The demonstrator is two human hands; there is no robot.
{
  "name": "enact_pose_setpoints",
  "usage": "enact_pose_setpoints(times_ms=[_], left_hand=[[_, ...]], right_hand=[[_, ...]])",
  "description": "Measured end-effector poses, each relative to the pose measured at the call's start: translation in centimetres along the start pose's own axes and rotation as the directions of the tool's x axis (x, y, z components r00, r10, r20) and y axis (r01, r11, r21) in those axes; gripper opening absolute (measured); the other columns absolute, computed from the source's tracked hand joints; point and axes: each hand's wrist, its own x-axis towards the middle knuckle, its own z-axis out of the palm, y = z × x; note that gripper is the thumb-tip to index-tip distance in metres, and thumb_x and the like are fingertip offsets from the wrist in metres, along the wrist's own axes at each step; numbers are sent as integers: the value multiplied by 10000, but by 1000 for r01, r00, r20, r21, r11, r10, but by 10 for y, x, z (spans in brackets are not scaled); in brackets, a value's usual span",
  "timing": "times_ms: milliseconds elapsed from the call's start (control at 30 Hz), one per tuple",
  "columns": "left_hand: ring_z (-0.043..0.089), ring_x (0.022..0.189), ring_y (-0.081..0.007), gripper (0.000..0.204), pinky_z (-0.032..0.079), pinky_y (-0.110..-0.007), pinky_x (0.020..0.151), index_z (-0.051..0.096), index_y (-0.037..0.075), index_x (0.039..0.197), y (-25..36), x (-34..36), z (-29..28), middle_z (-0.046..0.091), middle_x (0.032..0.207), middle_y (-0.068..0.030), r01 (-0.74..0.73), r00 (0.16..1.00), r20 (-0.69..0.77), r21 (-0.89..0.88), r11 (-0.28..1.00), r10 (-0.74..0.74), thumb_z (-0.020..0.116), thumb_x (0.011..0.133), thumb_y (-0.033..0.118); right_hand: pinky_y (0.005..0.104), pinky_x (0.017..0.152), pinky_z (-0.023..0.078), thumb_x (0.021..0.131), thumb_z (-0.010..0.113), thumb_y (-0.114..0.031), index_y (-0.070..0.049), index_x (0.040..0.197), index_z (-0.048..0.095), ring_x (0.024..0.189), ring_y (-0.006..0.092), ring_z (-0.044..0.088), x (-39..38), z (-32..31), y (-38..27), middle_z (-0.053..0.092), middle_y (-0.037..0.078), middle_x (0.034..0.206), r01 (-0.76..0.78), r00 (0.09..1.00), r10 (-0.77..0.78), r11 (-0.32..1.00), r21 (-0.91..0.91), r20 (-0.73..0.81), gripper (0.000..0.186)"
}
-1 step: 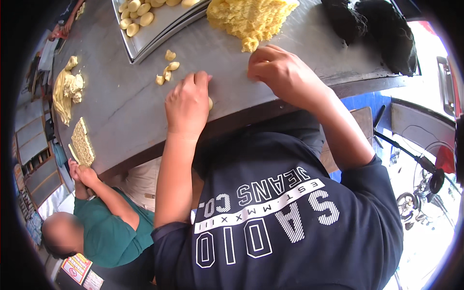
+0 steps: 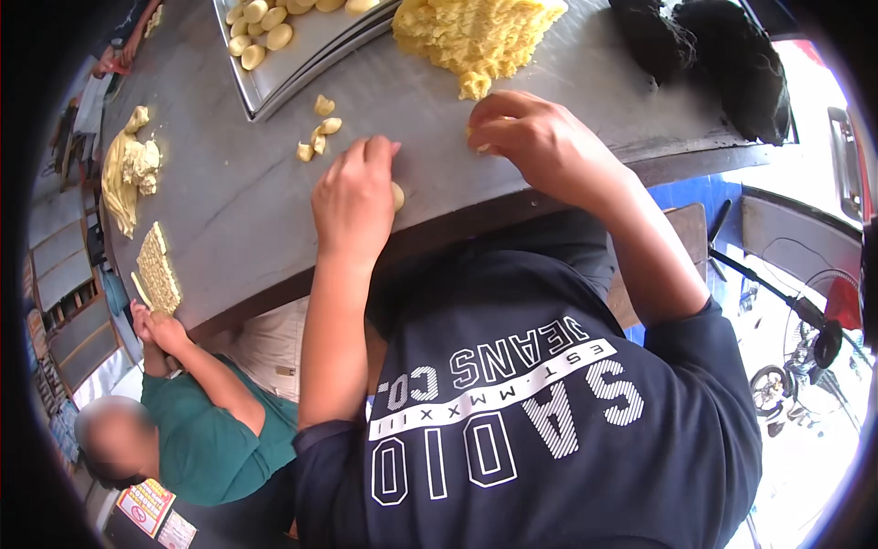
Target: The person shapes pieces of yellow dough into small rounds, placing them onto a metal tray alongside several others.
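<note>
My left hand (image 2: 352,201) is closed, knuckles up, just above the metal table. What its curled fingers hold, if anything, is hidden. By its right side, partly covered, shows a round pale dough piece (image 2: 398,196). My right hand (image 2: 535,137) pinches a small lump of yellow dough (image 2: 492,146), mostly concealed by the fingers. Just beyond it sits a big crumbly mound of yellow dough (image 2: 476,41). Several small dough pieces (image 2: 319,143) lie on the table past my left hand.
A metal tray (image 2: 251,96) with several round dough balls (image 2: 274,37) stands at the far side of the table (image 2: 238,192). Black bundles (image 2: 732,73) lie at right. Left are a dough heap (image 2: 133,169), a scored dough slab (image 2: 157,270) and a co-worker in green (image 2: 206,430).
My right hand has shifted slightly to the right, and more of the dough between its fingers shows. My left hand stays nearly in place.
</note>
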Motion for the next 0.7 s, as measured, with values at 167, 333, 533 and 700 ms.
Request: enact_pose_setpoints(times_ms=[167, 333, 533, 700], left_hand=[[793, 905, -222, 130, 647, -360, 777, 717, 53, 1146, -30, -43, 5, 801, 1118, -92, -55, 997, -77, -630, 775, 8, 815, 1060, 60], [794, 1070, -206, 315, 650, -331, 946, 646, -13, 1383, -51, -23, 5, 779, 1324, -190, 158, 886, 46, -966, 206, -461, 776, 1114, 86], [785, 1026, -256, 373, 612, -389, 989, 805, 57, 1291, -106, -20, 17, 743, 1335, -138, 193, 923, -298, -184, 964, -241, 856, 1062, 347], [790, 950, -245, 315, 626, -359, 883, 829, 67, 1321, -98, -36, 16, 799, 1119, -103, 313, 916, -138, -337, 888, -376, 877, 1043, 207]], right_hand=[[425, 977, 667, 909, 867, 20, -79, 1169, 833, 1136, 334, 802, -10, 4, 0, 790, 89, 1322, -16, 983, 60, 969, 247, -171, 280], [424, 989, 659, 920, 895, -79, -103, 1179, 844, 1165, 321, 781, -10, 16, -5, 775, 78, 1340, -74, 980, 124, 955, 288, -158, 265], [422, 979, 628, 940, 837, -151, -132, 1151, 852, 1155, 282, 708, -18, 23, -4, 760, 58, 1239, -62, 989, 51, 995, -75, -136, 213], [421, 969, 628, 964, 708, -112, -84, 1126, 818, 1161, 306, 688, -25, 24, -6, 739, 56, 1211, 23, 994, -19, 999, 34, -108, 198]])
